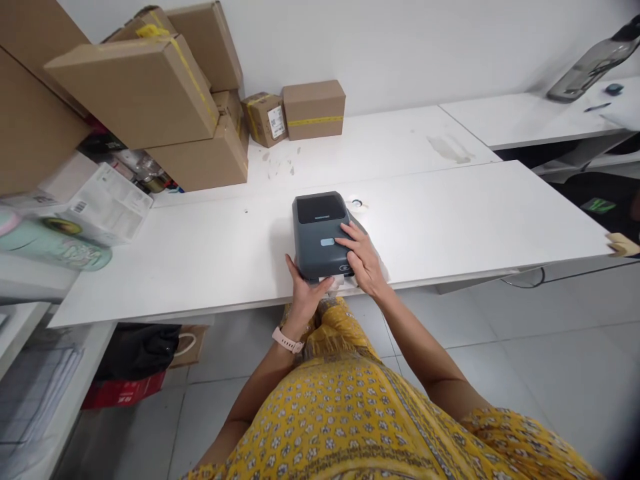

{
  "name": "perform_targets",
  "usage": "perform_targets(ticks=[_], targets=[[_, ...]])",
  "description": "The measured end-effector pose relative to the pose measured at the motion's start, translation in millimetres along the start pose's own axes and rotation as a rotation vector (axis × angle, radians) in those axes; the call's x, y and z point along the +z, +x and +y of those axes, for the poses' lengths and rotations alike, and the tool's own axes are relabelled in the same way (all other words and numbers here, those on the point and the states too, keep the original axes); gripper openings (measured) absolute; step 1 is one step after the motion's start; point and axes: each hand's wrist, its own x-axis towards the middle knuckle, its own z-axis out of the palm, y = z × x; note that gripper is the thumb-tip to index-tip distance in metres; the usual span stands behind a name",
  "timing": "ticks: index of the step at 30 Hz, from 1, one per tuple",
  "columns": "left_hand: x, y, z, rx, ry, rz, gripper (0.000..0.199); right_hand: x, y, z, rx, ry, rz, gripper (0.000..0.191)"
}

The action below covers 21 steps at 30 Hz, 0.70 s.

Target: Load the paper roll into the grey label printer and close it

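Note:
A dark grey label printer (319, 230) sits near the front edge of the white table, with a glossy black window on top and a light blue button. A short piece of white paper (336, 281) sticks out of its front slot. My left hand (303, 293) cups the front left corner, its thumb beside the paper; its other fingers are partly hidden. My right hand (363, 259) rests on the printer's right side with fingers stretched over the top, one fingertip close to the button. A clear plastic bag or film partly shows behind this hand.
Cardboard boxes (145, 93) are stacked at the back left; two smaller ones, including a plain box (314, 110), stand by the wall. A mint bottle (55, 243) lies at the left. Behind the printer is a small roll (357, 203). A grey bottle (593, 63) stands far right.

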Motion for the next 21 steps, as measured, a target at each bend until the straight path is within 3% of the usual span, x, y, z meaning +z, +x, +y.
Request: perform_targets(ticks=[6, 11, 14, 21], targets=[[0.1, -3.3, 1.7, -0.023, 0.000, -0.026, 0.146, 12.0, -9.5, -1.2, 0.198, 0.104, 0.050, 0.048], [0.1, -4.5, 1.4, -0.009, -0.022, -0.043, 0.147, 23.4, -12.9, 9.6, 0.460, 0.361, 0.089, 0.090], [-2.8, -3.1, -1.8, 0.018, -0.049, -0.070, 0.145, 26.1, -19.4, 15.4, 0.573, 0.440, 0.055, 0.098], [-5.8, 2.1, -3.5, -0.043, -0.071, 0.008, 0.088, 26.9, -25.1, 17.9, 0.575, 0.414, 0.052, 0.094]])
